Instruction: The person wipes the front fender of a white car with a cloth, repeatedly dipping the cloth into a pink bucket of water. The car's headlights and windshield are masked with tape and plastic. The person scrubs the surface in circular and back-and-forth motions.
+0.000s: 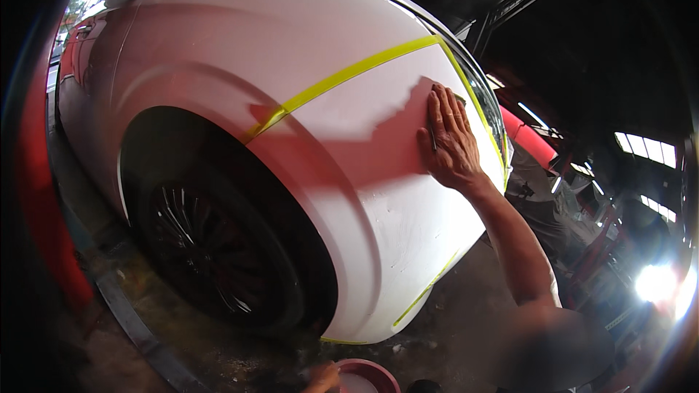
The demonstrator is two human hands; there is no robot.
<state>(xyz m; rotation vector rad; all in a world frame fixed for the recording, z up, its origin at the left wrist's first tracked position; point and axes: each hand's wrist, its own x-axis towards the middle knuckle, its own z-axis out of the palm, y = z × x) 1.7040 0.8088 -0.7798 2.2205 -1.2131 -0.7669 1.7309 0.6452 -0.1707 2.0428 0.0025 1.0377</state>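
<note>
Right hand point(449, 138) is laid flat w/ fingers stretched out on the white front fender point(349, 138), just below the yellow masking tape point(342, 78); a dark pad edge point(460, 98) is seen under the fingertips, nothing gripped. Left hand point(322, 377) is barely seen at the bottom by a red bowl point(371, 375), so its state can't be told. Black wheel point(211, 247) is well apart.

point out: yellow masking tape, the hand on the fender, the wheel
yellow masking tape point(342, 77), head view, on the strip's long run across the fender.
right hand point(449, 138), head view, back of the hand, flat on the white panel.
wheel point(211, 247), head view, on the dark spokes.
</note>
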